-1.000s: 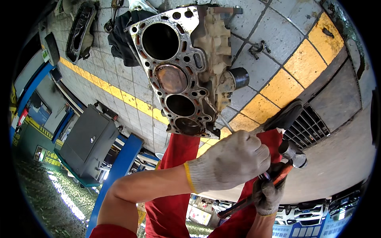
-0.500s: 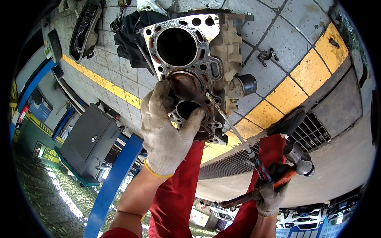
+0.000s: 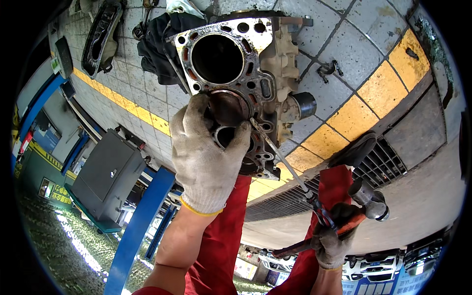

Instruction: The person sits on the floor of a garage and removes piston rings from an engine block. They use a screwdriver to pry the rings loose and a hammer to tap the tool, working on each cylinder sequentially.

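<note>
A metal engine block (image 3: pixel 268 88) stands on the tiled floor, its bores facing me. In the middle bore sits a piston (image 3: pixel 228 107) with a dark, brownish crown. My left hand (image 3: pixel 206 147), in a whitish knitted glove, has its fingers at the piston's left edge and its thumb at the lower right edge, gripping across it. Low on the right, my gloved right hand (image 3: pixel 334 243) grips a hammer (image 3: pixel 364 191) together with a long screwdriver (image 3: pixel 285 160). The screwdriver's tip rests by the block's face, close to my left thumb.
A black cloth (image 3: pixel 160 49) lies left of the block, with an oil-pan-like part (image 3: pixel 102 39) beyond it. A small metal part (image 3: pixel 329 71) lies on the tiles at right. A floor grate (image 3: pixel 381 162) runs beside the yellow line (image 3: pixel 356 113). A grey cabinet (image 3: pixel 105 172) stands at left.
My left thumb has moved up from the lower bore to the piston's edge beside the screwdriver tip. My right hand still holds both tools, almost unmoved.
</note>
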Demonstrator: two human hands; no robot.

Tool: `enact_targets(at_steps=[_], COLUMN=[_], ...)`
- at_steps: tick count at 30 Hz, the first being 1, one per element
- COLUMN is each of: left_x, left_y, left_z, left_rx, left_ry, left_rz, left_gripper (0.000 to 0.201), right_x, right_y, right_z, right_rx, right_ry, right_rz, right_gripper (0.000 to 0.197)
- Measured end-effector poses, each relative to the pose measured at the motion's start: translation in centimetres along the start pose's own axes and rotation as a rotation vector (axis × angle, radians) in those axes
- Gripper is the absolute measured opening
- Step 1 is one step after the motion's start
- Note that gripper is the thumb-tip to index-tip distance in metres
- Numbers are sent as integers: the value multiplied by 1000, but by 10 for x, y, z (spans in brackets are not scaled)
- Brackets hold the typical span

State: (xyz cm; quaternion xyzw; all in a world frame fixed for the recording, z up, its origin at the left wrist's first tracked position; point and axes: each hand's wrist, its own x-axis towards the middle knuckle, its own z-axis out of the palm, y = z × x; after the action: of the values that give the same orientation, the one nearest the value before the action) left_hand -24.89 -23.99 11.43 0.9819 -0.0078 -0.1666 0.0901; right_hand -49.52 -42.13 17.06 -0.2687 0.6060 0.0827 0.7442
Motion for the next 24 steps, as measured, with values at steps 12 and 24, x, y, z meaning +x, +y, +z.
enact_targets(at_steps=[12,24], left_x=[11,13], left_y=[15,17], left_z=[1,-5], left_rx=[271,215], left_ry=[-4,-40], left_rz=[69,58], left_gripper=[73,73], right_x=[-13,-10], right_y=[-10,-38], right_z=[15,-2], right_rx=[-181,-434], right_ry=[105,35], right_rz=[-9,-111], right_gripper=[82,71])
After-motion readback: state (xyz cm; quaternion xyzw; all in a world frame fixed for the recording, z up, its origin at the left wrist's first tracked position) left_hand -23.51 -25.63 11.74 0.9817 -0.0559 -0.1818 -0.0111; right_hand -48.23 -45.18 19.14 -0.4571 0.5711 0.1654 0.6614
